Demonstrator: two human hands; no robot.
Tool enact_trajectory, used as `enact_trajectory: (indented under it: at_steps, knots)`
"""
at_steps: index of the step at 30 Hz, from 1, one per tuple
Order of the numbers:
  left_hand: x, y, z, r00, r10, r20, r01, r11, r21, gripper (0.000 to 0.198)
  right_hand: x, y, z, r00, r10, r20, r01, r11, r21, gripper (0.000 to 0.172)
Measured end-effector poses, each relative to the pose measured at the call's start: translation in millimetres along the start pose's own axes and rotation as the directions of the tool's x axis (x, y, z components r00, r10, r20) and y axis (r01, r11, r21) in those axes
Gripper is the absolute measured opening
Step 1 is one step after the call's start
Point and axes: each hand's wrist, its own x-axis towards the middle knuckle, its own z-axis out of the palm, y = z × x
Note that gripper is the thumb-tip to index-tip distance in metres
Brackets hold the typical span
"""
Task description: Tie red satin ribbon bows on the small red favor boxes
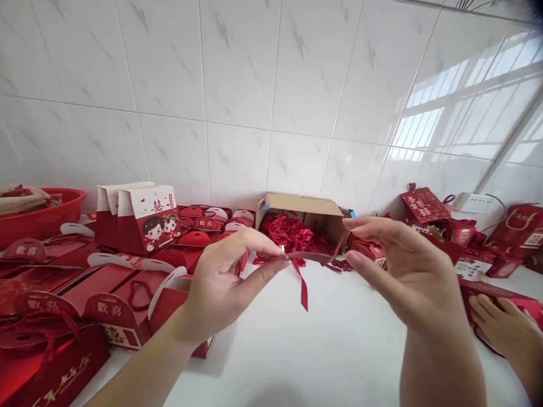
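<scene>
My left hand (237,282) is closed in a pinch on a thin red ribbon (311,257), beside a small gold-coloured piece (282,248). One ribbon tail hangs below that pinch. From there the strand crosses rightward and bends up to the fingertips of my right hand (399,271), whose thumb stands apart from the index finger; the exact hold there is partly hidden. Behind both hands, an opened cardboard box (305,202) lies against the wall with a heap of red ribbons (288,232) spilling out.
Many red gift boxes (114,299) crowd the left of the white table (322,350). Two upright red-and-white boxes (148,220) and a red basin (63,209) stand behind. Another person's hand (504,322) rests on a red box at right, near a power strip (475,202).
</scene>
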Motion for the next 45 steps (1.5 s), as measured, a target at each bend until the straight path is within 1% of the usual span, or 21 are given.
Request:
enact_trajectory:
  at_steps: [1,2,4,6,7,9,13,15,19,21,23,25,28,32,34,38,40,42,43,44,45]
  knots:
    - [0,3,-2.9,0.994,0.099,0.039,-0.101,0.994,0.043,0.017,-2,-3,0,0.995,-0.104,0.005,0.104,0.994,-0.037,0.025]
    - [1,6,-5.2,0.981,0.175,0.085,-0.181,0.981,0.066,0.019,-3,-5,1,0.980,-0.193,0.050,0.196,0.979,-0.054,0.028]
    - [0,13,-8.0,0.955,0.253,0.156,-0.266,0.962,0.069,0.021,-4,-8,6,0.929,-0.316,0.194,0.331,0.942,-0.051,0.031]
    - [-2,19,-8.5,0.943,0.268,0.197,-0.282,0.958,0.045,0.020,-4,-9,14,0.879,-0.381,0.287,0.404,0.915,-0.022,0.027]
    - [-3,21,-8.0,0.941,0.268,0.204,-0.281,0.959,0.033,0.020,-4,-8,18,0.866,-0.402,0.298,0.421,0.907,-0.001,0.024]
    - [-5,23,-6.1,0.946,0.256,0.199,-0.264,0.964,0.018,0.020,-4,-6,25,0.857,-0.428,0.286,0.433,0.900,0.052,0.018]
    - [-6,23,-0.9,0.966,0.209,0.153,-0.212,0.977,0.003,0.021,-4,-3,31,0.869,-0.417,0.265,0.392,0.909,0.143,0.021]
    - [-6,23,-0.1,0.970,0.190,0.149,-0.191,0.982,-0.005,0.022,-3,-1,31,0.878,-0.398,0.268,0.358,0.915,0.187,0.021]
    - [-6,24,-6.2,0.966,0.117,0.229,-0.117,0.993,-0.013,0.024,-1,3,32,0.900,-0.353,0.256,0.268,0.912,0.312,0.023]
    - [-5,25,-11.2,0.968,0.094,0.234,-0.098,0.995,0.003,0.024,-2,6,33,0.907,-0.305,0.291,0.162,0.889,0.429,0.025]
    - [-3,25,-14.8,0.962,0.125,0.244,-0.131,0.991,0.011,0.024,-3,7,35,0.903,-0.250,0.349,0.020,0.837,0.547,0.026]
    - [-1,25,-15.9,0.940,0.179,0.291,-0.185,0.983,-0.007,0.026,-5,7,38,0.896,-0.212,0.391,-0.085,0.781,0.619,0.026]
    - [2,25,-15.1,0.915,0.220,0.337,-0.226,0.974,-0.021,0.026,-7,5,42,0.890,-0.174,0.421,-0.157,0.749,0.643,0.025]
    - [3,26,-16.0,0.927,0.206,0.313,-0.225,0.974,0.024,0.021,-9,4,45,0.885,-0.096,0.456,-0.258,0.713,0.652,0.026]
    - [2,27,-17.7,0.934,0.206,0.294,-0.231,0.972,0.053,0.018,-11,4,48,0.889,-0.073,0.452,-0.272,0.711,0.649,0.024]
    - [-2,31,-19.8,0.945,0.245,0.215,-0.277,0.952,0.132,0.023,-17,2,56,0.945,-0.057,0.321,-0.164,0.768,0.619,0.022]
    - [-2,31,-20.9,0.944,0.220,0.246,-0.251,0.963,0.103,0.022,-18,1,59,0.955,-0.063,0.290,-0.131,0.787,0.603,0.021]
    - [-1,23,-26.4,0.944,0.133,0.301,-0.172,0.979,0.107,0.017,-19,1,59,0.955,-0.069,0.289,-0.121,0.798,0.590,0.021]
    - [2,16,-32.7,0.958,0.060,0.280,-0.107,0.982,0.156,0.015,-19,1,58,0.956,-0.067,0.285,-0.119,0.801,0.587,0.021]
    - [5,5,-42.2,0.977,-0.032,0.213,-0.019,0.971,0.236,0.018,-19,2,55,0.960,-0.058,0.275,-0.119,0.802,0.585,0.021]
    - [9,-7,-55.2,0.990,-0.115,0.076,0.084,0.941,0.329,0.021,-18,2,53,0.964,-0.048,0.261,-0.119,0.801,0.586,0.022]
